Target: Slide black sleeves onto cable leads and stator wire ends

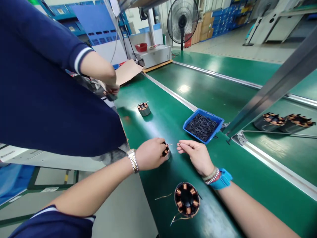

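My left hand (pixel 151 153) grips a motor stator (pixel 166 152), its fingers covering much of the copper windings. A thin wire end sticks out of this stator toward my right hand (pixel 195 155). The thumb and fingers of my right hand are pinched together beside that wire. Whatever lies in the pinch is too small to make out. Nearer to me, a wound stator (pixel 187 200) stands on the green work surface (pixel 213 211), its loose leads spread to the left. Farther up the bench, a smaller-looking stator (pixel 144 109) sits upright.
A blue bin (pixel 215 123) of short black tubes (pixel 201 127) stands beyond my right hand. A metal post (pixel 269 82) slants across the right side, near two stators (pixel 299 123). At left, a co-worker's hand (pixel 111 89) holds a stator. A fan (pixel 182 21) stands behind.
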Demonstrator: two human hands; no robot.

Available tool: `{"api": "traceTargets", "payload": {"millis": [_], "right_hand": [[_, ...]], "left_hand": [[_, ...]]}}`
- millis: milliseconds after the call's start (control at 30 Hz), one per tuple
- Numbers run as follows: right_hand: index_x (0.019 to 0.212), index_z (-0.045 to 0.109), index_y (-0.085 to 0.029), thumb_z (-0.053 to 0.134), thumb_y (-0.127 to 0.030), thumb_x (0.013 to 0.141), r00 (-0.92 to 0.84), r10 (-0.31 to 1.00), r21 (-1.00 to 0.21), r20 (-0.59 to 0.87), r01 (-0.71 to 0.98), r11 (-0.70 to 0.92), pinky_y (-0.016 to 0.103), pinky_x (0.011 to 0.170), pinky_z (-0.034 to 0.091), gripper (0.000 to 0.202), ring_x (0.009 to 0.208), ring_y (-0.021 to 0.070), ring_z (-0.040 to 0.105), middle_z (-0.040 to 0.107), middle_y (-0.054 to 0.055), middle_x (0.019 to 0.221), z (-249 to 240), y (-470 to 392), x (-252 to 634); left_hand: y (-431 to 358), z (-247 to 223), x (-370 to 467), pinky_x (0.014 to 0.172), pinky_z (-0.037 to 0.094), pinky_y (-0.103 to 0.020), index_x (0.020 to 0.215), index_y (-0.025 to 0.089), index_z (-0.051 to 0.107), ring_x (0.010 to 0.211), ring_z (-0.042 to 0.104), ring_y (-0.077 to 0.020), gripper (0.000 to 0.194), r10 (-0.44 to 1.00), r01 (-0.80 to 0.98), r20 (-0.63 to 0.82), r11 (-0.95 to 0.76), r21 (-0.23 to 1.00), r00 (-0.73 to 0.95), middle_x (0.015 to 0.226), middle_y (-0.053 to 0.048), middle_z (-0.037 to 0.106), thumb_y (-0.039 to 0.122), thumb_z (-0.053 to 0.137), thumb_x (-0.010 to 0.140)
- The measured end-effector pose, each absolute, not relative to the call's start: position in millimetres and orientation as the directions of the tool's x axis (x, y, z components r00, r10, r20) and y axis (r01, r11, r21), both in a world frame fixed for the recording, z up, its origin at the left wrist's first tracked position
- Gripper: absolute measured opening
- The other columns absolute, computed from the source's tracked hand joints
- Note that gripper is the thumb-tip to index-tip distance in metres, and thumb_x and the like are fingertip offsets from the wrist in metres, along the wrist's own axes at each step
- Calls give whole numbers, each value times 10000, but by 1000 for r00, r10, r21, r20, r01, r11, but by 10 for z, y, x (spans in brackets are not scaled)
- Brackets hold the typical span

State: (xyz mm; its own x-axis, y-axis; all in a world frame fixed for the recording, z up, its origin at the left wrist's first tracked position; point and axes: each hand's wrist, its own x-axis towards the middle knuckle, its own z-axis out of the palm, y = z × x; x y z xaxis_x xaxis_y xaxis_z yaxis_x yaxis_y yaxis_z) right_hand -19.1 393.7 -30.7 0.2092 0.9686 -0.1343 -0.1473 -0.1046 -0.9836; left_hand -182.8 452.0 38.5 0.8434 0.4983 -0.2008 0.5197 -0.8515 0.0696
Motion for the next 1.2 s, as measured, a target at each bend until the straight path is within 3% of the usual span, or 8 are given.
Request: {"api": "traceTargets", "payload": {"millis": [133,433,733,800,967,1200], "right_hand": [[813,653,-125,642,-308,653,158,969,-939,-189,-317,-131,304,667,496,243,647,135,610,668,76,778,-394,3946,-209],[811,656,-122,639,-306,655,111,976,-949,-189,-278,-152,296,666,483,242,625,125,596,663,65,727,-366,3944,-234],[735,668,-134,591,-286,674,25,991,-990,-134,38,-134,221,507,394,182,502,80,462,577,-6,566,-270,4034,-255],[732,663,-132,580,-282,680,2,991,-988,-136,73,-136,222,520,400,179,514,82,468,587,-3,586,-263,4040,-242],[959,601,-134,585,-242,675,-55,992,-994,-112,7,-112,257,631,459,305,661,117,560,639,38,786,-280,3992,-189],[779,655,-166,512,-224,759,32,996,-950,86,303,72,279,678,452,156,690,146,571,639,41,747,-281,3911,-211]], "left_hand": [[4333,334,-1756,734,431,-354,887,121,572,820,499,-223,293,527,540,-161,-840,52,835,867,-104,535,378,475,782],[4336,311,-1760,727,435,-354,882,131,569,813,492,-217,284,523,537,-170,-842,53,835,868,-100,530,375,456,794],[4331,305,-1748,743,440,-368,884,122,569,840,495,-229,290,527,542,-177,-839,53,831,879,-107,535,371,448,800],[4332,311,-1744,748,443,-368,897,119,571,851,496,-232,293,527,543,-185,-839,45,829,878,-108,537,367,451,797],[4327,323,-1752,746,450,-368,898,128,562,849,502,-227,289,537,554,-177,-831,57,825,905,-105,538,371,449,791],[4293,305,-1766,754,461,-362,900,128,545,898,504,-231,271,579,596,-167,-799,79,798,956,-110,528,356,442,798]]}}
